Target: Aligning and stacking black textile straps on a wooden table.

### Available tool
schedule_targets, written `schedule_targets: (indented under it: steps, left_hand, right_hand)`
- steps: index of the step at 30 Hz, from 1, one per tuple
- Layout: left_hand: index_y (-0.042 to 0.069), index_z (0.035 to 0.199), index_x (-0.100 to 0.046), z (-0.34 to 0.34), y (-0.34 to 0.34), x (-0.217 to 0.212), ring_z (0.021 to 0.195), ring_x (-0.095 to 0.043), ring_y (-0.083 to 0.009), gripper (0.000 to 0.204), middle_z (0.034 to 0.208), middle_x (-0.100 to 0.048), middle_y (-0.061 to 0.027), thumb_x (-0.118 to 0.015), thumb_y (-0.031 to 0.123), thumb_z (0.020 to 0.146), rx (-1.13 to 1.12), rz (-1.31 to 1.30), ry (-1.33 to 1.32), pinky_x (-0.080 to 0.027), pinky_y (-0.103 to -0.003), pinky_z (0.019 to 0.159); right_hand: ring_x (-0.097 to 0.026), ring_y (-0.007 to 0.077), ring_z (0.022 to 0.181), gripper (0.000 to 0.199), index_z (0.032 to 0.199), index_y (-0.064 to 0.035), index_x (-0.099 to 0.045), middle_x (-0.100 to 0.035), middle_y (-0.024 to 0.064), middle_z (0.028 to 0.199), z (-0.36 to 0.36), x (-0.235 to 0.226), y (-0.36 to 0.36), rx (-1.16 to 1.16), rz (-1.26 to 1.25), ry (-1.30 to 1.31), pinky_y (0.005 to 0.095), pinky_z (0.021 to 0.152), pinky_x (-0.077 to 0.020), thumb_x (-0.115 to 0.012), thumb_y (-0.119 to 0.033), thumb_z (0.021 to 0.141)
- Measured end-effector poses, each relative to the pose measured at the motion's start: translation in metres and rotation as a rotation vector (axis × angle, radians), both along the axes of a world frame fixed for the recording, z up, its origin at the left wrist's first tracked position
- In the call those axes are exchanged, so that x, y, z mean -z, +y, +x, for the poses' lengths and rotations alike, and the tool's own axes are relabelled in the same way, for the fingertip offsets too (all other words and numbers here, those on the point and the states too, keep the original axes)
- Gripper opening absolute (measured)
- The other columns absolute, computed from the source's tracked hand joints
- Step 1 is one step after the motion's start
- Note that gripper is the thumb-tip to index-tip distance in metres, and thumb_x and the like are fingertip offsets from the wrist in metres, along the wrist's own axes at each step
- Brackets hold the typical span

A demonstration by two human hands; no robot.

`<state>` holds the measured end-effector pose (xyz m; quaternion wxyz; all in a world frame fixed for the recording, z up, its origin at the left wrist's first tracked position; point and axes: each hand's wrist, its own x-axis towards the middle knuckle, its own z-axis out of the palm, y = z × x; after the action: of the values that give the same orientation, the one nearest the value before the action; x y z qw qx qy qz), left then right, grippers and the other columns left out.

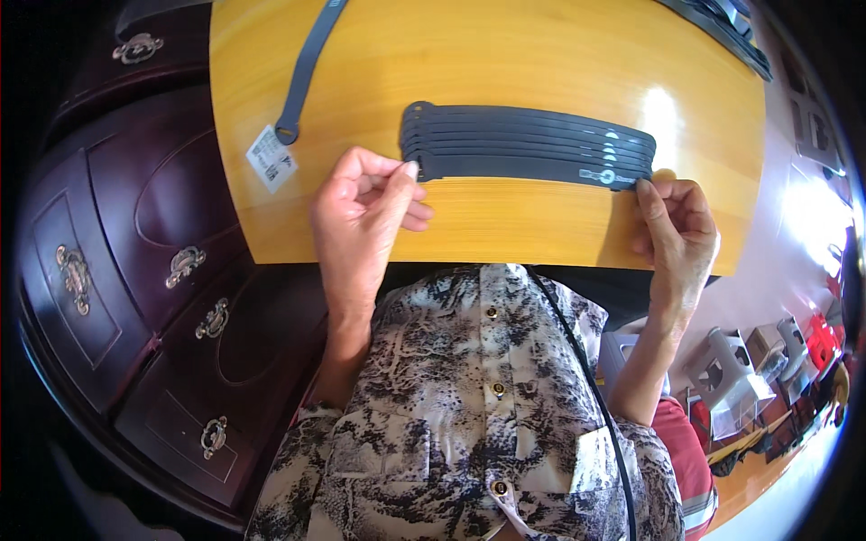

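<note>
Several dark grey flat straps (523,144) lie fanned in an overlapping stack on the yellow wooden table (487,54). Each has a rounded end with a hole at the left, and pale printing shows near the right ends. My left hand (361,194) pinches the holed left end of the nearest strap between thumb and finger. At the opposite end, my right hand (677,216) grips that strap's right corner, thumb on top and the other fingers curled. Farther left lies a single dark strap (311,68) with a white printed tag (271,159) at its holed end.
Dark items (722,32), partly cut off, lie at the table's far right corner. A dark wooden cabinet (108,216) with ornate metal handles stands close on the left. Grey plastic stools (722,361) and assorted goods are on the right. A black cable (586,370) runs down my shirt.
</note>
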<state>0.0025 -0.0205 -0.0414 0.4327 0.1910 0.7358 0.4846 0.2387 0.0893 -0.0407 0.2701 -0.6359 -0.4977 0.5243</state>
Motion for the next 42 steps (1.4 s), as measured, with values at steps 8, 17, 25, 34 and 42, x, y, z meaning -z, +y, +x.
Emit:
schedule_targets:
  steps: [8, 17, 25, 34, 42]
  left_hand:
    - [-0.001, 0.09, -0.048, -0.014, 0.009, -0.007, 0.055, -0.063, -0.018, 0.011, 0.068, -0.061, -0.0129, -0.058, 0.002, 0.088, 0.091, -0.091, -0.054, -0.052, -0.027, 0.048]
    - [-0.002, 0.094, -0.048, -0.018, 0.005, 0.016, 0.055, -0.063, -0.0187, 0.012, 0.07, -0.061, -0.0141, -0.058, 0.003, 0.089, 0.14, -0.018, -0.149, -0.053, -0.026, 0.048]
    - [0.002, 0.116, -0.056, 0.015, -0.009, 0.009, 0.109, -0.057, -0.0288, 0.034, 0.114, -0.06, -0.0131, -0.064, 0.004, 0.084, 0.331, 0.327, 0.932, -0.045, -0.038, 0.094]
    - [0.009, 0.147, -0.021, 0.015, 0.018, 0.022, 0.141, -0.016, -0.0323, 0.071, 0.153, -0.016, -0.014, -0.052, 0.036, 0.089, 0.908, 0.059, 1.095, -0.016, -0.045, 0.114]
    - [0.01, 0.146, -0.023, 0.009, 0.006, 0.012, 0.14, -0.016, -0.0353, 0.072, 0.153, -0.017, -0.016, -0.044, 0.05, 0.09, 0.987, 0.063, 1.114, -0.015, -0.046, 0.114]
  right_hand:
    - [-0.046, 0.0035, 0.043, 0.022, 0.081, -0.0091, -0.054, -0.053, -0.0014, 0.054, 0.013, -0.005, 0.027, -0.191, -0.127, -0.13, 0.0174, 0.039, -0.0304, -0.074, -0.02, 0.081]
    - [-0.046, 0.0039, 0.044, 0.021, 0.077, -0.0088, -0.055, -0.054, -0.0021, 0.055, 0.015, 0.009, 0.035, -0.248, -0.187, -0.053, 0.017, 0.04, -0.0308, -0.072, -0.02, 0.083]
    - [-0.053, 0.0033, 0.056, 0.022, 0.081, -0.0061, -0.064, -0.057, -0.0022, 0.063, -0.011, -0.016, 0.016, -0.309, -0.028, 0.042, 0.0178, 0.047, -0.0399, -0.066, -0.027, 0.087]
    - [-0.061, 0.0101, 0.051, 0.033, 0.081, 0.0036, -0.065, -0.065, 0.0073, 0.063, -0.059, 0.006, 0.014, -0.358, -0.203, 0.209, 0.0219, 0.048, -0.0489, -0.06, -0.027, 0.091]
    - [-0.057, 0.0097, 0.041, 0.046, 0.065, -0.003, -0.06, -0.06, 0.0059, 0.052, -0.006, -0.008, 0.039, -0.17, -0.23, -0.012, 0.0194, 0.038, -0.0421, -0.053, -0.037, 0.095]
